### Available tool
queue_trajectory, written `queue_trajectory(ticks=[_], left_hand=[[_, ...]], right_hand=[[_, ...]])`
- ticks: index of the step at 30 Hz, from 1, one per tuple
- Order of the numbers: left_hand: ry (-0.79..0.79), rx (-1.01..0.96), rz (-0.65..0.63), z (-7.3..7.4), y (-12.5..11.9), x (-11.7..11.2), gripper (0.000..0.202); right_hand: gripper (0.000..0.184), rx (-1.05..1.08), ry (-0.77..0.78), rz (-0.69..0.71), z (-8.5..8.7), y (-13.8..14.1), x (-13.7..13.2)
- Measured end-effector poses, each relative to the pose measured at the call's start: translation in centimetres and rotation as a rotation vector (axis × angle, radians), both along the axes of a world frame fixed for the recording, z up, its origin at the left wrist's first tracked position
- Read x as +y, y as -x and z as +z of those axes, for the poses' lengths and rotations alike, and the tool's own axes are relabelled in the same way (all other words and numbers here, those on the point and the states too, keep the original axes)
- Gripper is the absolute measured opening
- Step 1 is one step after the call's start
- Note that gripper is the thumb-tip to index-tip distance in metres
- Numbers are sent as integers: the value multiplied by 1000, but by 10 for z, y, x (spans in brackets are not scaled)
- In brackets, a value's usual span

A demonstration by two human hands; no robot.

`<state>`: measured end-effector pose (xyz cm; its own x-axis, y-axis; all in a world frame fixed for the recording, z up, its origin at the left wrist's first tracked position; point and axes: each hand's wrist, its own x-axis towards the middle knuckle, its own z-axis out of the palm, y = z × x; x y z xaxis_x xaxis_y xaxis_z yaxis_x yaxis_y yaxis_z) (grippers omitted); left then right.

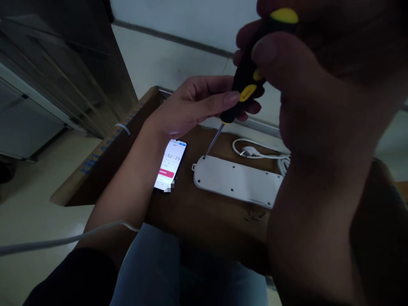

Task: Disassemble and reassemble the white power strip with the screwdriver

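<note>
I see a screwdriver (246, 80), its handle black with yellow bands; a white power strip (237, 180) dotted with dark screw holes; a phone (167, 165) showing a pink bar on white; brown cardboard (204, 212) with blue print.

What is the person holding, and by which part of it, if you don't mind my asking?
A screwdriver, by its grip, in the right hand; the left hand's fingers touch the grip too.
</note>
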<state>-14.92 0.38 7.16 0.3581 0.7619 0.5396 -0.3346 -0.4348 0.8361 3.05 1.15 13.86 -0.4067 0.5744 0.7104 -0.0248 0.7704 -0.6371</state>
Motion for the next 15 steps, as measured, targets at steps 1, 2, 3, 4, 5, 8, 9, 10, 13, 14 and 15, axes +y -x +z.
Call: queue_trajectory(ticks=[1, 2, 3, 4, 5, 8, 9, 10, 13, 14, 15], left_hand=[[3, -19, 8, 0, -1, 1, 27], [-7, -30, 27, 0, -2, 3, 28], [-34, -28, 53, -1, -3, 4, 27], [-62, -14, 81, -1, -4, 6, 27], [-83, 5, 109, -2, -6, 8, 27], [-72, -4, 182, -3, -9, 11, 32], [-55, -27, 194, -3, -9, 11, 35], [-39, -59, 196, -2, -9, 9, 36], [7, -89, 60, 2, -7, 1, 26], [5, -72, 7, 3, -5, -1, 21], [-3, -46, -27, 4, -4, -3, 20]], right_hand=[[42, 12, 11, 40, -1, 0, 0], [42, 12, 12, 62, -1, 0, 1], [40, -6, 7, 58, -1, 0, 2], [38, -33, 1, 19, -1, -1, 4], [38, -67, -2, -47, 0, -1, 5], [38, -116, -21, -239, 3, -4, 8], [39, -118, -33, -267, 4, -5, 8], [38, -128, -37, -262, 5, -6, 7], [31, -161, 22, -53, 9, -10, 1], [33, -169, 58, 40, 11, -10, -1], [40, -163, 91, 118, 12, -11, -4]])
